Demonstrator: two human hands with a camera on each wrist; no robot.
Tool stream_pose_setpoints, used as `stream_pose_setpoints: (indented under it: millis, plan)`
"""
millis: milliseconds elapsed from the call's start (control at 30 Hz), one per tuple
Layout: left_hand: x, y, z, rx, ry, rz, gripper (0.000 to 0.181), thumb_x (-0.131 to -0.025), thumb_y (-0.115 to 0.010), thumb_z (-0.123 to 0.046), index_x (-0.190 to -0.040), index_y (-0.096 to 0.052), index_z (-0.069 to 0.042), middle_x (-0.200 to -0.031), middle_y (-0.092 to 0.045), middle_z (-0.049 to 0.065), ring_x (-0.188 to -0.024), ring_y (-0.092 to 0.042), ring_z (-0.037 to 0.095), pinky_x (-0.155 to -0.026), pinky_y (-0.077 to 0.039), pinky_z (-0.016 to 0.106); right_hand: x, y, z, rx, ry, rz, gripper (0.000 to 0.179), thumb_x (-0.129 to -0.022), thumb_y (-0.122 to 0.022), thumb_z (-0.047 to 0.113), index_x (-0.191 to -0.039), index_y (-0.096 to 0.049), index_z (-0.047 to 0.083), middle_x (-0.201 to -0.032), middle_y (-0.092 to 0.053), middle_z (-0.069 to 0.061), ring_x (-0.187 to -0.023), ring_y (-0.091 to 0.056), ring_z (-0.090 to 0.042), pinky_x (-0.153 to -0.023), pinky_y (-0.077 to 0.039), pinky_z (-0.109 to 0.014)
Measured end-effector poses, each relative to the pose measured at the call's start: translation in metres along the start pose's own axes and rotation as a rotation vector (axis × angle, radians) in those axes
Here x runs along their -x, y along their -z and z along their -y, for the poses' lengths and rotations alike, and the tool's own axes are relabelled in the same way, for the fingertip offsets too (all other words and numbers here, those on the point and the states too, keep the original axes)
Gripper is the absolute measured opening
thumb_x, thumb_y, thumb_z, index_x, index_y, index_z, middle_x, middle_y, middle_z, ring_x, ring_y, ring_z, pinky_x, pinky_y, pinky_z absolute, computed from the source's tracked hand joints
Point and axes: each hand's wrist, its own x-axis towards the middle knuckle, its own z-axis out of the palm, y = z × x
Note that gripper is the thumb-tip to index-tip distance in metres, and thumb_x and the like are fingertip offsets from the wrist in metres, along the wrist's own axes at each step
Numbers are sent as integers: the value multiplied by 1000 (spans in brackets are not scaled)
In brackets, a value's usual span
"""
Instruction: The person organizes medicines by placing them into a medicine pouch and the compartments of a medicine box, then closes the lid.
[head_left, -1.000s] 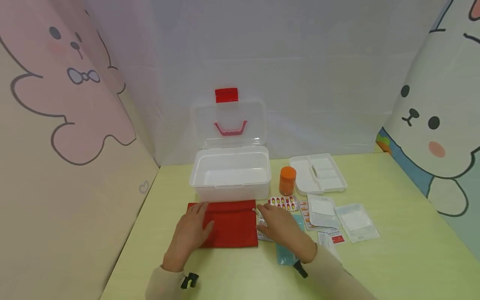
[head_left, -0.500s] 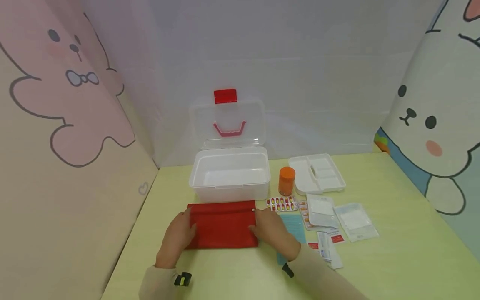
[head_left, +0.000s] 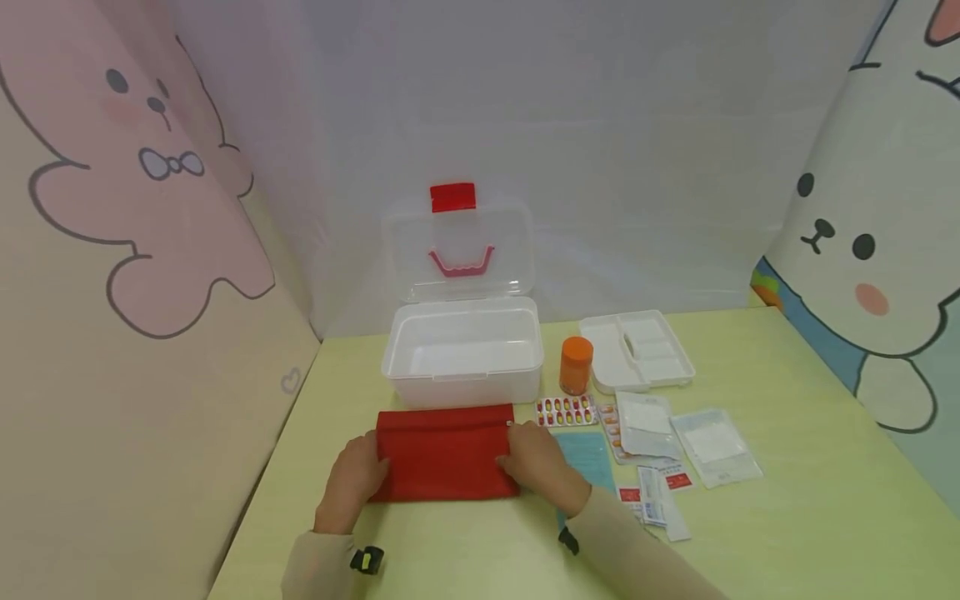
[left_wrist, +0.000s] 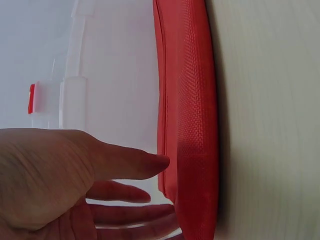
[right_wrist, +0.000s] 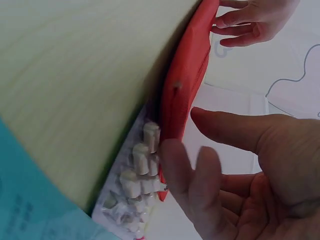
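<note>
The red pouch [head_left: 447, 458] lies across the table [head_left: 795, 392] with its zip line toward the white box [head_left: 465, 390], just in front of that box and between my two hands; whether its underside is raised at all I cannot tell. At its left end, my left hand [head_left: 351, 479] pinches the fabric, thumb over the upper face and fingers behind the edge. At its right end, my right hand [head_left: 543, 467] holds likewise, fingers bent at the side near the zipper pull [head_left: 510, 423]. Both grips are narrow, set to the pouch's thickness. Close to the right fingers, the right wrist view shows a blister pack [right_wrist: 142, 165] of pale raised cells. The box stands open, its clear lid [head_left: 412, 258] upright behind, bearing a pink handle [head_left: 462, 270] and a red latch [head_left: 453, 197]. Right of the box: an upright orange-capped bottle [head_left: 576, 367] and a divided white tray [head_left: 660, 347]. Nearer me: a capsule pack [head_left: 566, 412] in red and yellow, a blue packet [head_left: 588, 458], an orange-pill pack [head_left: 611, 432] partly under a white packet [head_left: 647, 423], a second white packet [head_left: 716, 446] beside it, and small sachets [head_left: 652, 496]. Cartoon figures flank the scene, one pink [head_left: 180, 225], one white [head_left: 843, 275].
</note>
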Motion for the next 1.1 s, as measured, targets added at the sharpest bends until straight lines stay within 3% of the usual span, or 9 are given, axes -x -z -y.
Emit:
stream_pose_setpoints:
  millis: [267,533,933,1100]
  plan:
    - [-7,-5,10,15,58,35,46,-86,-67,-9,-121,-52,18,-107,-64,32,-94,-65,44,-81,-54,52,-3,-6,-4,-1,-14,11,29,-81,-78,23,-70,-59,4,-60,-51,-3,-57,-49,-17,-51,-41,-29]
    - [-11,-9,15,66,91,52,14,-86,-62,-4,-89,-55,8,-78,-60,18,-66,-53,23,-58,-47,37,-8,-11,-10,-31,10,20,26,-84,-72,17,-68,-58,3,-62,-54,-5,-58,-49,-17,-54,-45,-32]
    - [-12,-11,17,75,133,99,16,-94,-52,-5,-95,-57,11,-86,-64,22,-71,-57,23,-62,-51,38,-13,-14,-15,-31,3,33,19,-88,-66,11,-74,-58,0,-61,-51,-5,-57,-49,-17,-55,-45,-31]
    - [-12,-8,17,125,151,54,13,-93,-51,-3,-96,-57,8,-86,-65,20,-71,-59,25,-62,-51,39,-11,-11,-13,-90,-10,28,17,-89,-61,8,-74,-57,0,-60,-50,-5,-53,-49,-17,-50,-41,-28]
